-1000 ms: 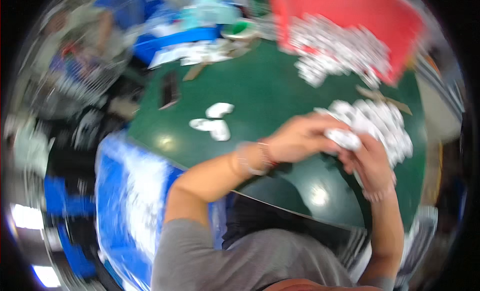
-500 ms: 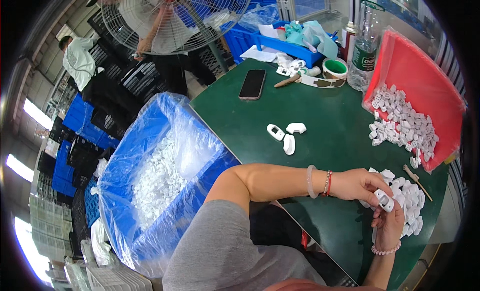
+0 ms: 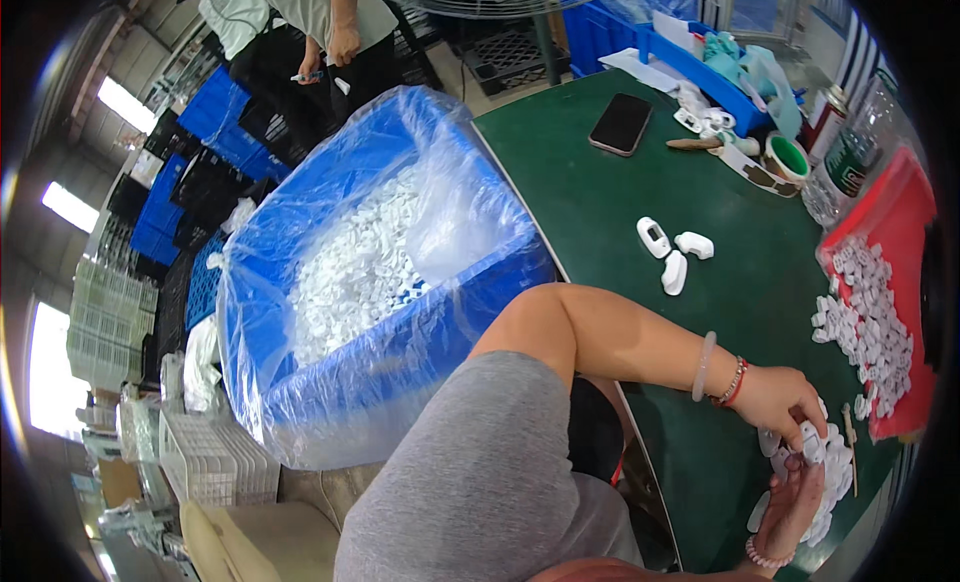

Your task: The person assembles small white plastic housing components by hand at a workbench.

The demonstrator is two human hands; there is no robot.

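Note:
Over the right part of the green table (image 3: 560,157), my left hand (image 3: 780,402) pinches a small white plastic casing (image 3: 813,444) between thumb and fingers. My right hand (image 3: 795,502) is closed around the lower side of the same casing, its thumb close to the left fingertips. Part of the casing is hidden by my fingers. Beneath and beside both hands lies a heap of white plastic casings (image 3: 832,482). Further left on the table, three loose pieces sit together: one with a dark window (image 3: 653,237) and two plain white ones (image 3: 675,273).
A blue bin (image 3: 420,342) lined with clear plastic holds many white parts, left of the table. A red tray (image 3: 905,312) of small white parts stands at right, beside a thin stick (image 3: 850,447). A phone (image 3: 621,124), tape roll (image 3: 787,157) and bottle (image 3: 845,172) lie farther back.
The view has swung left, so the table and hands appear further right and lower. Both hands still hold the casing, which has turned, its dark window no longer plain.

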